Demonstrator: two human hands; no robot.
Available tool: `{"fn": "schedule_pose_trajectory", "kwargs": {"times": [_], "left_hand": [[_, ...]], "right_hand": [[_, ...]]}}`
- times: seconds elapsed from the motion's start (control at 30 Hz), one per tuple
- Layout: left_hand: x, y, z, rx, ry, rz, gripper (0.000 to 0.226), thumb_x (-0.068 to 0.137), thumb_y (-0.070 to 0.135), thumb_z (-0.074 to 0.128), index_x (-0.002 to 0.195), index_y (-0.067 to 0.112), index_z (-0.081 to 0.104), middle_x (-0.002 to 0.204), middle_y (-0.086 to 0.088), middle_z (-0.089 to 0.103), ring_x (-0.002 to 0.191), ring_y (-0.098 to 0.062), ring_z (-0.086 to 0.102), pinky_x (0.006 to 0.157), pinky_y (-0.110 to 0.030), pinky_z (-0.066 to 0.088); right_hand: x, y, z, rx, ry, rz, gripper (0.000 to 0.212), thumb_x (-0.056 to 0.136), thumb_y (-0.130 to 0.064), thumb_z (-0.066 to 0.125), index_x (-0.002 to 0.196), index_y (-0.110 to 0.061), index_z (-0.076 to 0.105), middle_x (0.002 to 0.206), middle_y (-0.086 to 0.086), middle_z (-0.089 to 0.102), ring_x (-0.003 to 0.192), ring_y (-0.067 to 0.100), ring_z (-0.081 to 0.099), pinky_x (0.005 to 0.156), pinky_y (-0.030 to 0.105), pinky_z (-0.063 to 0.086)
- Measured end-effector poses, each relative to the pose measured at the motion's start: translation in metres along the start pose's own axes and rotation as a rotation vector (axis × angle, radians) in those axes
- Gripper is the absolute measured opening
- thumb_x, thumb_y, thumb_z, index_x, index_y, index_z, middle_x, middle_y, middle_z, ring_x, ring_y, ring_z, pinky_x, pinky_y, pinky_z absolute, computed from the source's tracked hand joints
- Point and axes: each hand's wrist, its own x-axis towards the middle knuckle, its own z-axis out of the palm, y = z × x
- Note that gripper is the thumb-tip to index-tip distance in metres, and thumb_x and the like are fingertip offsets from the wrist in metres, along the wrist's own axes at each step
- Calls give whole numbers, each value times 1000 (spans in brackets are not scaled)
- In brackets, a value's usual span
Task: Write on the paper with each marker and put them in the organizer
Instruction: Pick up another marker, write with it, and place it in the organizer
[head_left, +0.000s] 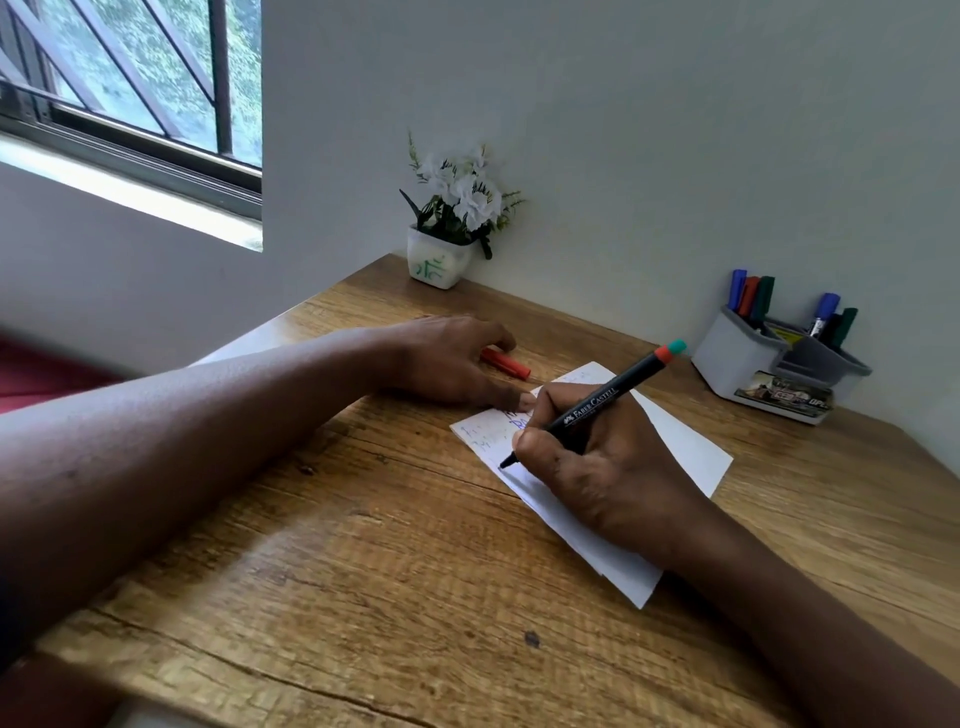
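Black marker (592, 408), white Faber-Castell lettering, red-and-teal end; in right hand (610, 470)

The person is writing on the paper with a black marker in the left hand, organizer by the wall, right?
Not quite: the head view shows the right hand gripping the black marker on the paper. The left hand rests at the paper's edge. The organizer is by the wall.

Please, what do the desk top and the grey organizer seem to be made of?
Desk top: wood or wood-look laminate, it cannot be told which; grain lines and knots show, with a soft sheen near the front. Organizer: probably moulded plastic, matt grey, with smooth walls and rounded corners.
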Motion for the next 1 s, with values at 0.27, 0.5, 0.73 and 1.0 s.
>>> {"fn": "schedule_pose_trajectory", "kwargs": {"times": [0.27, 0.5, 0.73, 1.0], "left_hand": [[-1, 0, 0, -13, -4, 7, 81, 82, 70, 62, 149, 30, 42, 148, 4, 48, 128, -16, 49, 96, -34, 42], [0, 0, 0, -15, -5, 8, 79, 84, 67, 63, 149, 29, 42, 148, 3, 49, 127, -17, 49, 98, -36, 44], [1, 0, 0, -17, -16, 7, 81, 83, 70, 62, 150, 30, 41, 148, 3, 48, 127, -16, 49, 94, -34, 42], [1, -1, -1, -8, -12, 9, 84, 80, 74, 61, 149, 30, 42, 149, 4, 47, 128, -17, 49, 96, -35, 44]], "right_hand": [[0, 1, 0, -4, 3, 1, 22, 91, -29, 71, 70, -28, 63, 65, -15, 60, 65, 2, 57, 60, 16, 41], [0, 1, 0, 0, 21, -28, 24, 87, -20, 72, 67, -25, 61, 62, -14, 59, 63, 3, 56, 57, 15, 41], [-1, -1, -1, -2, 37, -20, 19, 87, -22, 73, 70, -22, 63, 68, -6, 63, 66, 8, 60, 61, 32, 50], [-2, -1, 0, 57, 86, 26, 19, 88, -17, 72, 71, -18, 64, 63, -11, 63, 65, 1, 60, 61, 16, 46]]}}
